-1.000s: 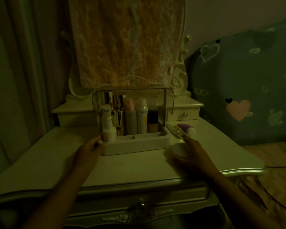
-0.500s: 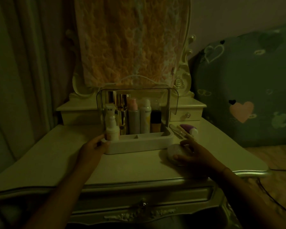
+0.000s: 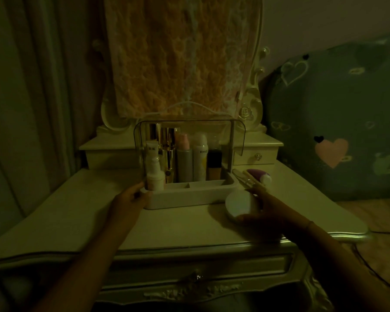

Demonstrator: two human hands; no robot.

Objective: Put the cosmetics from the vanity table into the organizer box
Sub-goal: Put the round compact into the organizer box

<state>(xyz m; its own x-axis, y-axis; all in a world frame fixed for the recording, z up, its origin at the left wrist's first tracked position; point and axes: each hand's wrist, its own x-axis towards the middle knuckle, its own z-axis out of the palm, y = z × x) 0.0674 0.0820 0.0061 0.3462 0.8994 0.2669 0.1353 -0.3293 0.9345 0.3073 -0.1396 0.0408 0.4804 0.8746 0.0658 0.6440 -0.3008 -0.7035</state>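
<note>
Compact [image 3: 240, 203] gripped between right hand [image 3: 271, 211] thumb and curled fingers, left hand [image 3: 129, 199] holding box [image 3: 189, 198] front-left corner, labels lost in gloom

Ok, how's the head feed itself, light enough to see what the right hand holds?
Head view: very dim with a greenish cast, no glare; the right hand grips a round white compact, clear enough; labels in the organizer box are mostly illegible.

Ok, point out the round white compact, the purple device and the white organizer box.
round white compact [image 3: 240, 203], head view, lid
purple device [image 3: 256, 173], head view, top
white organizer box [image 3: 189, 198], head view, front wall
</note>
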